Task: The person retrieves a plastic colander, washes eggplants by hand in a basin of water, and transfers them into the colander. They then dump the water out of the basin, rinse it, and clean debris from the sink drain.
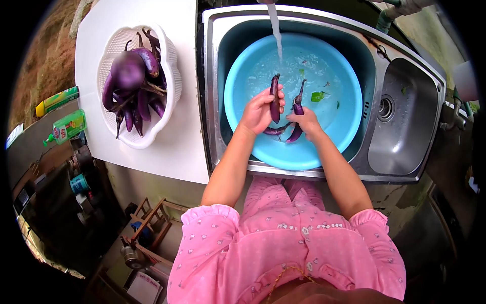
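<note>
My left hand [257,110] is closed around a dark purple eggplant [275,99], held upright over the water in a blue basin [234,119]. Beside it, the fingers of my right hand [307,123] grip another eggplant [298,105], whose long curved stem points up and away from me. A thin, dark eggplant [276,130] lies in the water between my hands, partly hidden by the fingers. Purple skin also shows just below my right hand. From the faucet, a stream of water [275,30] falls into the basin behind the eggplants.
Green leaf bits [317,96] float in the basin, which sits in a steel sink [214,61]. A smaller drain bowl [402,137] is on the right. On the white counter [177,157], a white plastic basket [174,83] holds several eggplants [143,104]. Green bottles [70,126] stand far left.
</note>
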A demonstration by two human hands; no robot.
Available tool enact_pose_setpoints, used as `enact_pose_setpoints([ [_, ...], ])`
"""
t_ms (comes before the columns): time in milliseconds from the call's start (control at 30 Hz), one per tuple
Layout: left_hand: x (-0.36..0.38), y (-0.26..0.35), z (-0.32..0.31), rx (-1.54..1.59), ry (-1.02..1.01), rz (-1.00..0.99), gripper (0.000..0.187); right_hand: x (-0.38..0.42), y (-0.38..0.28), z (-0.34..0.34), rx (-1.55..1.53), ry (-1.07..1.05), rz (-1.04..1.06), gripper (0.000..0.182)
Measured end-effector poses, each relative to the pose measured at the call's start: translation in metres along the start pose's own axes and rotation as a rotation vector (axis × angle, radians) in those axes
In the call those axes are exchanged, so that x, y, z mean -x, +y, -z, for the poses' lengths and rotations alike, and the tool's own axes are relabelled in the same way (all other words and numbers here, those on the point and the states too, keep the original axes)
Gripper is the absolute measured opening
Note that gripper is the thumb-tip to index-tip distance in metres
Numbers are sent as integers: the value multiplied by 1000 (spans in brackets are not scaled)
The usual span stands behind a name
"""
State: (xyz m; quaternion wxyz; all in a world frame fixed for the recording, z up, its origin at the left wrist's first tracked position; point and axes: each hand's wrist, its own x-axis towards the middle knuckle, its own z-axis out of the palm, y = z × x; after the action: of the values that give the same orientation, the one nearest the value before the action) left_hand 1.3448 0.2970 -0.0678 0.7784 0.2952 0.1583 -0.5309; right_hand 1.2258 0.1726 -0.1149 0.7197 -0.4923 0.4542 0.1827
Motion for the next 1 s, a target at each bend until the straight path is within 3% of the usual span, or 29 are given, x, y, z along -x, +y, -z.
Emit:
enact_pose_setpoints([
  [67,3,-1,0,-32,-24,-61,43,-8,8,-2,15,-21,-42,24],
  [167,4,0,2,32,-41,-55,46,-22,19,-10,456,182,116,24],
  [300,5,2,5,167,-101,32,44,-24,21,1,558,200,206,22],
  [367,1,3,10,166,-135,77,30,-28,20,4,219,-16,37,20],
  [400,1,3,10,167,-136,75,30,-25,15,5,222,-16,38,20],
  [467,2,2,10,202,-68,97,25,-11,-4,9,-236,58,58,20],
  [600,-2,3,2,274,-128,142,28,3,-25,35,-211,107,114,21],
  [667,-4,4,-6,-332,238,-2,25,15,-36,49,-275,70,117,21],
  [700,-10,5,-3,-633,266,-77,23,21,-41,55,-344,28,120,21],
  [733,-14,6,5,-960,245,-143,20,26,-46,59,-340,34,124,21],
  [800,-12,5,-1,-1512,11,-258,26,33,-52,66,-413,-12,51,21],
  [867,-19,-18,3,-1620,-255,-424,39,31,-53,68,-463,-40,24,21],
  [933,-21,-35,-6,-1587,-325,-235,45,29,-60,63,-536,-100,34,20],
  [1000,-18,-38,-17,-1155,-264,-98,41,26,-68,59,-550,-128,83,18],
])
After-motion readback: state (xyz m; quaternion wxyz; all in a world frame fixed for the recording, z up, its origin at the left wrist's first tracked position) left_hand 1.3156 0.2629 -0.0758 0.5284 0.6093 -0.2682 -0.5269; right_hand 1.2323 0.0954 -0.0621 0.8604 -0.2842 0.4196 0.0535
